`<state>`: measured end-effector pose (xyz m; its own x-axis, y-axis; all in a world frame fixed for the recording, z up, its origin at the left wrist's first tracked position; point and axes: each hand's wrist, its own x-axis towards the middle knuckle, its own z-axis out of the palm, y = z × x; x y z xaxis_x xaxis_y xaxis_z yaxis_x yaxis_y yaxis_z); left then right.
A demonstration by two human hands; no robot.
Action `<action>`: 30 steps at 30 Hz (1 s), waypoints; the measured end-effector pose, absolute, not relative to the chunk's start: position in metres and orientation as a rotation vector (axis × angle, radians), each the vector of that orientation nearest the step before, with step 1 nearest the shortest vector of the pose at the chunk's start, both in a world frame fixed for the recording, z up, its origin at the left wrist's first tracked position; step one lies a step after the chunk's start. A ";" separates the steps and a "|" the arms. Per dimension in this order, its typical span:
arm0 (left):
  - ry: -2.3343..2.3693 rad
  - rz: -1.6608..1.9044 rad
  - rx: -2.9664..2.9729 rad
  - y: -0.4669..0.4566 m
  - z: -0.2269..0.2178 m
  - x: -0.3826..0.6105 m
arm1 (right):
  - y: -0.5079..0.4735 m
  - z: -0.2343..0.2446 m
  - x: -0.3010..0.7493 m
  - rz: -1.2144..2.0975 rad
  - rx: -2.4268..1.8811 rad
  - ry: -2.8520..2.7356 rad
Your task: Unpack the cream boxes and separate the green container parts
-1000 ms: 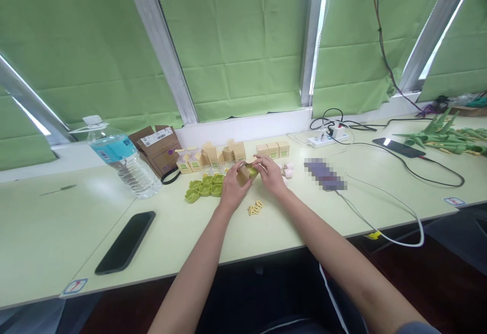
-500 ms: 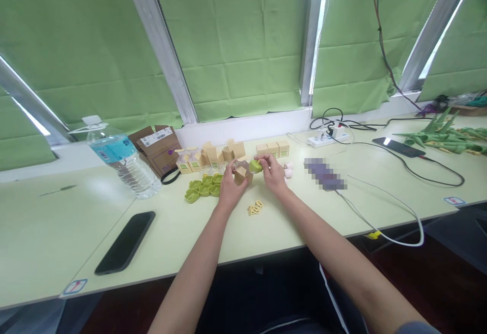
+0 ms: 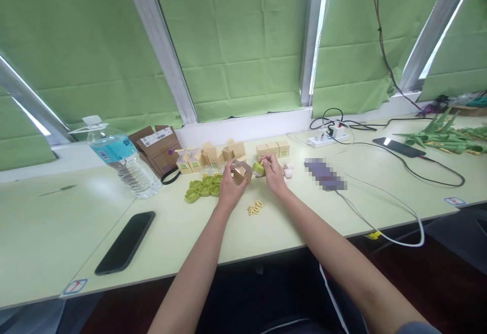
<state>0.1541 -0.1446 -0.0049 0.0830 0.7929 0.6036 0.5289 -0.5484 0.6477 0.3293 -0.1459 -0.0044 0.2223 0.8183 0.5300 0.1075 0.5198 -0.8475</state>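
Two things are held mid-frame: the left hand (image 3: 231, 186) grips a small box (image 3: 243, 173), while the right hand (image 3: 274, 174) pinches a green piece (image 3: 258, 169) just right of it in the frame.

On the left of the bench (image 3: 182, 232), a large clear bottle (image 3: 124, 156) with white cap and blue label, just beside an open brown cardboard box (image 3: 158, 149) bearing a white sticker, with a black loop (image 3: 170, 178) at its foot. Nearer the front edge, a black phone (image 3: 125, 243); farther left, a thin pen-like tool (image 3: 58, 190), too small to make out. Toward the right, a pixelated device (image 3: 325, 174) with a white cable (image 3: 421, 232) looping past the front edge. Behind that, a white power strip (image 3: 327, 140) amid black cords (image 3: 333, 109), then a second dark phone (image 3: 398, 147) near a heap of pointed green pieces (image 3: 443, 136). At the back, green blinds (image 3: 243, 45) between grey posts (image 3: 160, 45).
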 end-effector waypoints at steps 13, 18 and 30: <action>1.356 1.447 2.057 -0.148 -0.002 0.155 | -0.152 -0.003 0.329 0.722 -0.997 -1.432; 1.393 1.437 2.058 -0.148 -0.002 0.154 | -0.156 -0.002 0.329 0.704 -0.977 -1.602; 1.253 1.541 2.215 -0.145 -0.003 0.154 | -0.154 -0.004 0.328 0.612 -1.015 -1.924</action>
